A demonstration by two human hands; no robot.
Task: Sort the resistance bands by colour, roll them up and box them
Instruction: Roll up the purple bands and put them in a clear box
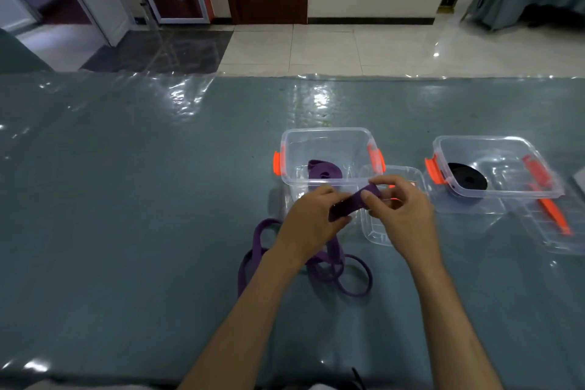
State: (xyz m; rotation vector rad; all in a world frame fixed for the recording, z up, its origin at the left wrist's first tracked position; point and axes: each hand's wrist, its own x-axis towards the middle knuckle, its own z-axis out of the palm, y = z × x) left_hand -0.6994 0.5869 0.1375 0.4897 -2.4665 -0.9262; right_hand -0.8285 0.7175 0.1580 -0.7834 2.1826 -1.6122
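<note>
Rubber, soft and light: the flat purple resistance band [351,203] sits mid-frame, pinched by your left hand [311,218] and right hand [400,210], tail looped on the table [126,199]. Judging so, grip the folded end firmly before the clear plastic box [329,136], or it springs loose.

Two bare forearms in shot, no sleeves down to the bottom edge. Left hand [311,215] without ring, watch or glove; right hand [400,212] equally unadorned. Short, plain fingernails. No bracelets, no markings at either wrist.
</note>
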